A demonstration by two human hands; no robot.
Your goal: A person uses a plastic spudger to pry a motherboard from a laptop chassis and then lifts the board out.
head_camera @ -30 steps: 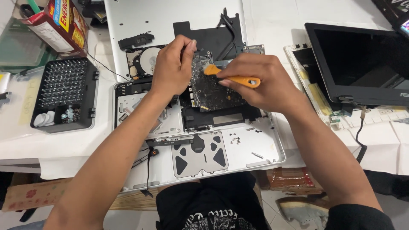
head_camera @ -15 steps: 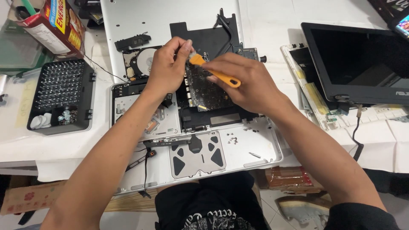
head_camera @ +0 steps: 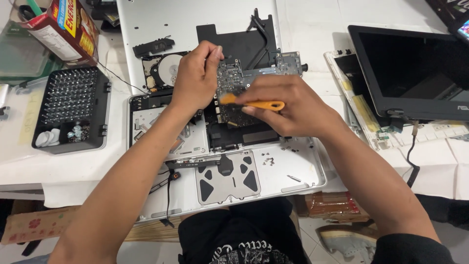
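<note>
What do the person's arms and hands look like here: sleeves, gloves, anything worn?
Both hands bare: left hand and right hand have no gloves, no visible rings or watch. Forearms uncovered; a dark sleeve shows only at the right upper arm. Fingers carry no tape or markings.

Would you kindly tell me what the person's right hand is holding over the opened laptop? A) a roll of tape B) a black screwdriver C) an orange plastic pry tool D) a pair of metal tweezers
C: the right hand grips a slim orange pry tool lying across the circuit board, while the left hand holds the board's upper left edge.
</note>
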